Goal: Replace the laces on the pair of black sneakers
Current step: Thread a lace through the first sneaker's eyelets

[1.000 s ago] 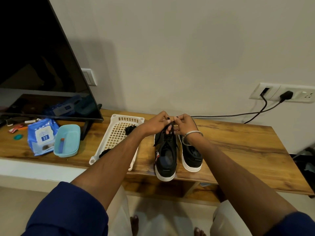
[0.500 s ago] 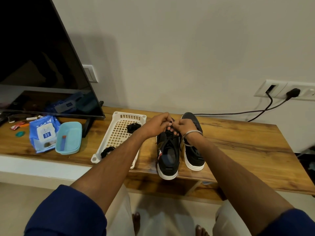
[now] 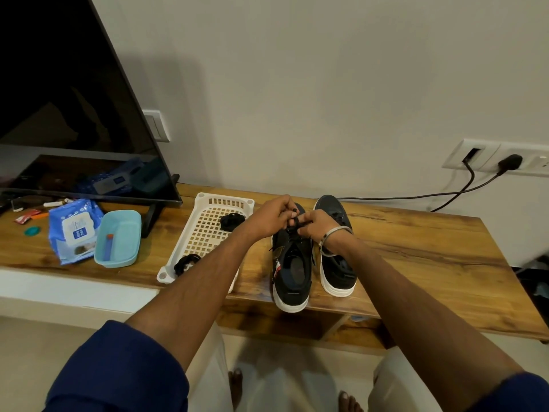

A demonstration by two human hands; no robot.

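Note:
Two black sneakers with white soles stand side by side on the wooden table (image 3: pixel 421 248), heels toward me. Above the left sneaker (image 3: pixel 291 272), my left hand (image 3: pixel 271 217) and my right hand (image 3: pixel 316 226) meet and pinch its black lace (image 3: pixel 294 221) between the fingertips. The right sneaker (image 3: pixel 337 263) sits partly behind my right wrist, which wears a metal bangle. A white plastic basket (image 3: pixel 205 233) to the left holds two bundles of black lace (image 3: pixel 231 219), the other at its near corner (image 3: pixel 185 264).
A big TV (image 3: pixel 74 114) stands at the left on a stand. In front of it lie a blue wipes pack (image 3: pixel 74 230), a teal tray (image 3: pixel 118 239) and small bits. Cables (image 3: pixel 445 194) run from wall sockets at the right. My bare feet show below.
My hands have lifted a little and drawn closer together over the left sneaker's lace. The camera has tipped slightly, so the table sits lower in view.

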